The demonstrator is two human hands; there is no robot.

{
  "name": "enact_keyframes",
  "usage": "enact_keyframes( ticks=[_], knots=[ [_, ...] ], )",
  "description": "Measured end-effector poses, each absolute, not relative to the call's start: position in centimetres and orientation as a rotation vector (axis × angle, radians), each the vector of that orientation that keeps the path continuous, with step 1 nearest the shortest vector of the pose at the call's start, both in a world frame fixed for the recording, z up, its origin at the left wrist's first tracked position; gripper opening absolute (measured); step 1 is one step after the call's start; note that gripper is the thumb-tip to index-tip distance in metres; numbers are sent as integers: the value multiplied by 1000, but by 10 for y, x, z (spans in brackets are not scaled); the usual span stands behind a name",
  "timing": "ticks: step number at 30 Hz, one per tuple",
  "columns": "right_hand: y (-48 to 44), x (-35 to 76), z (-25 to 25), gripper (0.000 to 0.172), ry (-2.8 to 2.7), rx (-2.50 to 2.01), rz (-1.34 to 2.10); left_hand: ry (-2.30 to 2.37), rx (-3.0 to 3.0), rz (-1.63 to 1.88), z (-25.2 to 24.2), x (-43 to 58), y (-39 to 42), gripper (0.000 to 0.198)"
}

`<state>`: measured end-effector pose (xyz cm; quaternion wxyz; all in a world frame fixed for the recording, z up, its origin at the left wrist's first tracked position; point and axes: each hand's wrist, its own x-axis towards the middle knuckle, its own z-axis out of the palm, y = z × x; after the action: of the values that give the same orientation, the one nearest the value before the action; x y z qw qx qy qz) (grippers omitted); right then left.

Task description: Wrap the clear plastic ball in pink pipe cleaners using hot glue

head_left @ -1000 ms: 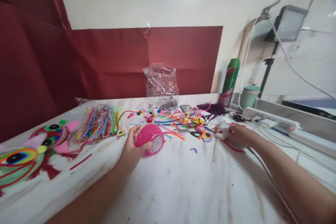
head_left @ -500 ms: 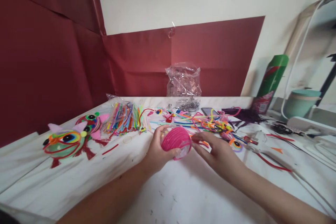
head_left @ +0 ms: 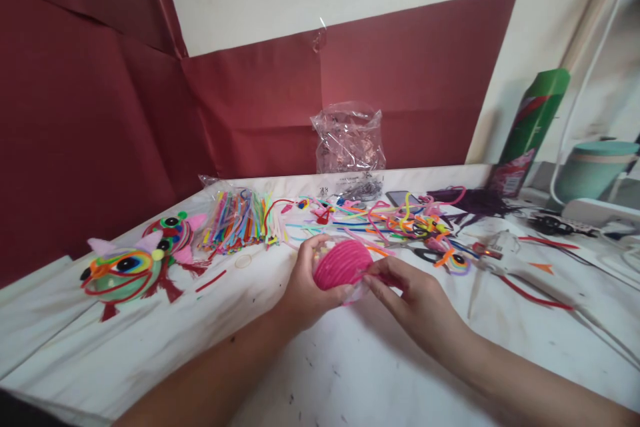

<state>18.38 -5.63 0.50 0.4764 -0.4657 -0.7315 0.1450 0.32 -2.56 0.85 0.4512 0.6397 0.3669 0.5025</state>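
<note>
A clear ball wrapped in rows of bright pink pipe cleaner [head_left: 343, 263] is held above the white table. My left hand [head_left: 305, 287] is closed round its left side, thumb along the bottom and fingers behind. At the ball's lower right edge, my right hand [head_left: 407, 287] pinches the pink pipe cleaner between thumb and fingertips; the exact tip is hidden. Some clear surface shows under the wrapping near my left thumb.
Left stand two decorated animal-face balls [head_left: 120, 277] and a bag of coloured pipe cleaners [head_left: 240, 220]. Behind my hands lie loose pipe cleaners and scissors [head_left: 425, 253]. To the right are a glue gun [head_left: 530, 273], a green bottle [head_left: 535, 120] and cables.
The view has tilted and shifted slightly. My right fingertips have come in against the ball's lower right edge, and the ball has turned a little in my left hand.
</note>
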Motion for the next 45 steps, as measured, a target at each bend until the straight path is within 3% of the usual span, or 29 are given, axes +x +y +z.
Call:
enact_keyframes(
  ticks=[45],
  knots=[
    [-59,183,-4,13,-1753,-1120,301,1008,1701,1369,1,8,-29,74]
  ],
)
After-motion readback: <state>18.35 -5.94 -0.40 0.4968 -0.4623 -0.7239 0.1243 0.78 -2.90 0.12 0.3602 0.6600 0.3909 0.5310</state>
